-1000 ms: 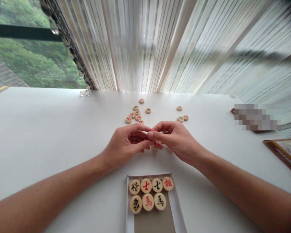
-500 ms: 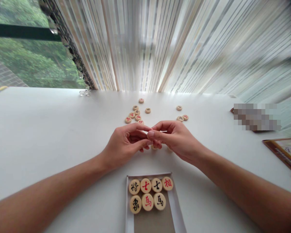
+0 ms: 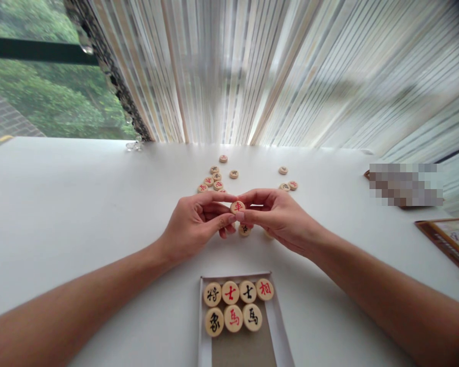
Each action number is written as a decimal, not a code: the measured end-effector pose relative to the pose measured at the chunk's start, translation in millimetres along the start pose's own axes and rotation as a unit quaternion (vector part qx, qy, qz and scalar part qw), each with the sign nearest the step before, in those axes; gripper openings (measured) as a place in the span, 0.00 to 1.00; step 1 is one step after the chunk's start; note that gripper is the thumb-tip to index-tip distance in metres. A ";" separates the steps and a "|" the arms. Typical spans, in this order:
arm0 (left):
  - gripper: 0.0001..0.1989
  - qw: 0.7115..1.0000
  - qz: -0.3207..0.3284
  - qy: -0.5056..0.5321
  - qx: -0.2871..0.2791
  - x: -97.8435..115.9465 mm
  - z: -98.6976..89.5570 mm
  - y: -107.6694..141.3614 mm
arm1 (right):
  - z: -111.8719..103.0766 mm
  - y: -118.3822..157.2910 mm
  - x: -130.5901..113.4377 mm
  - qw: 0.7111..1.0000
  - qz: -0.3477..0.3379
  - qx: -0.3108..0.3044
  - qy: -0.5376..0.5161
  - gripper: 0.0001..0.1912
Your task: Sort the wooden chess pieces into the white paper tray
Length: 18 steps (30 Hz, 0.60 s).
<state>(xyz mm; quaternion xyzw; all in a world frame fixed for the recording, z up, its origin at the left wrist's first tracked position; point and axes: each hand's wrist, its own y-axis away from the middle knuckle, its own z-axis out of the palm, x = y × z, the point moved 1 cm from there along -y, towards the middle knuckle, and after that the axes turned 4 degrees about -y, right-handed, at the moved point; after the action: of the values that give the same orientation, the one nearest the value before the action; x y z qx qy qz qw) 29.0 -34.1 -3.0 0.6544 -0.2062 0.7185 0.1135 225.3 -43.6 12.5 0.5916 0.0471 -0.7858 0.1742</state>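
Holding: a red 車 piece (image 3: 237, 207), up off the surface (image 3: 99, 188), face toward the camera, right where the two hands meet
Left hand (image 3: 193, 219): fingers opened just about as wide as the piece, index along the top edge, thumb down by the bottom, so yeah, it's got hold of it
Right hand (image 3: 285, 219): pretty much a mirror of that, fingers pinched on the same piece, index tips of both hands basically meeting above it
Under the hands: a black-marked piece (image 3: 244, 231), plus another piece (image 3: 269, 235) mostly hidden by the right hand
Box (image 3: 241, 350): nearer the camera, two rows, 將 士 士 相 on top and 象 馬 馬 below, mix of red and black
Far pieces: a loose left bunch (image 3: 216, 177) in red and black, and three off right, two of those touching (image 3: 289, 186)
Backdrop: stripy curtain (image 3: 214, 76), window (image 3: 42, 97) with greenery at left
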 end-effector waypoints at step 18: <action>0.13 0.998 0.033 -0.031 -0.051 -2.6 1.0 2.8 | 5.3 1.3 -0.5 1.000 0.003 0.013 0.018 0.22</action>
<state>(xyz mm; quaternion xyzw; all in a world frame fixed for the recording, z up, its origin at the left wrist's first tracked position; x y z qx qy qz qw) 29.0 -36.8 -5.9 0.6626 -0.2672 0.6899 0.1169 220.9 -46.2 14.8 0.6080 0.0387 -0.7750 0.1678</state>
